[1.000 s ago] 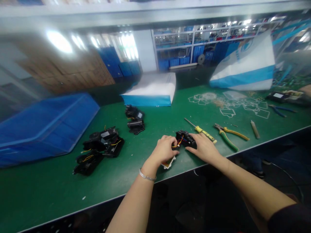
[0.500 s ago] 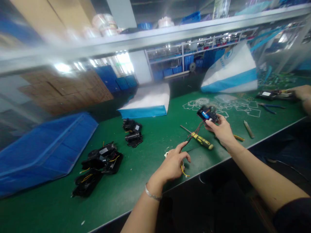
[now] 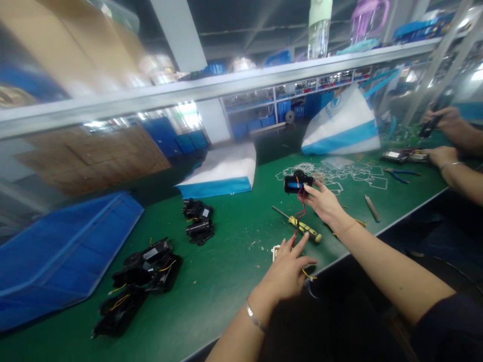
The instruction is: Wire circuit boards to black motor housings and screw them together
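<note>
My right hand (image 3: 323, 202) holds a small black electronic module (image 3: 298, 182) lifted above the green bench (image 3: 226, 281), fingers closed round it. Red wires (image 3: 299, 217) hang from the module down toward my left hand (image 3: 290, 269). That hand, with a bracelet at the wrist, rests near the bench's front edge, fingers pressed on a small white board (image 3: 276, 250) with yellow wires (image 3: 308, 275). A yellow-handled screwdriver (image 3: 302, 227) lies between the two hands.
Black wired modules lie in piles at left (image 3: 141, 274) and centre (image 3: 198, 222). A blue crate (image 3: 64, 246) tilts at far left. White-and-blue bags (image 3: 222, 171) (image 3: 341, 125) stand behind. Another person's hands (image 3: 441, 153) work at the right beside blue pliers (image 3: 402, 173).
My right hand lifted the black module off the bench and up, drawing red wires out. My left hand stayed low on the white board. The view swung upward and left.
</note>
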`<state>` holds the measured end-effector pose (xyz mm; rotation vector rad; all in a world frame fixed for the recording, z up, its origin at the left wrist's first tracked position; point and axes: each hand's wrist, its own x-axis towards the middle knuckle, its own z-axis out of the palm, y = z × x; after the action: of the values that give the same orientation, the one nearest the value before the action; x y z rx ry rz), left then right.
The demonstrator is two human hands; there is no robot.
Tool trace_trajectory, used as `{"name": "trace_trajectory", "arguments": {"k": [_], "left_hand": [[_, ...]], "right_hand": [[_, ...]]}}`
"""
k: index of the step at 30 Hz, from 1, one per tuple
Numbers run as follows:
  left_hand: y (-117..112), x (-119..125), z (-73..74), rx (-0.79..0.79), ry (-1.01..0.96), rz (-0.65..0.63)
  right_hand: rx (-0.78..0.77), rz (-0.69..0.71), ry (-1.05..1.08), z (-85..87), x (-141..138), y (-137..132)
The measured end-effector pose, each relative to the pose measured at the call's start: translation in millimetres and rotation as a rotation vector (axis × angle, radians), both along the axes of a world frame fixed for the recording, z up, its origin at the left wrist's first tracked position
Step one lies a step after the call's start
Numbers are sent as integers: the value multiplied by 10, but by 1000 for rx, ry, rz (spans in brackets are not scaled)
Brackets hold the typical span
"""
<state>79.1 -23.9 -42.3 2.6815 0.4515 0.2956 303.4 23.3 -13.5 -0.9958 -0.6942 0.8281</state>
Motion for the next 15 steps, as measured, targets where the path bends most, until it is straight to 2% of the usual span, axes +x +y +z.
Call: {"name": "trace_trajectory", "arguments": {"k": [2,4,5,7,9,11,15], "left_hand": [[-30,13,86,21,-55,-41],[-34,-18,235,52,-199,11],[-23,-41,313,75,-305,91],[27,-89,436,127,-542,334],[112,-129,488,136,-719,569],[221,-171,472,39,-789,689],[465,-321,350,-370,-787,661]], "right_hand": [[-9,56,11,84,-103,71],[-35,98,7,155,-225,126],[-53,117,1,180,-298,143],[-89,159,-20,205,-478,153],[-120,204,-53,193,-695,132],[-140,261,-98,153,-915,91],[-157,438,-199,93,-1162,-30]]}}
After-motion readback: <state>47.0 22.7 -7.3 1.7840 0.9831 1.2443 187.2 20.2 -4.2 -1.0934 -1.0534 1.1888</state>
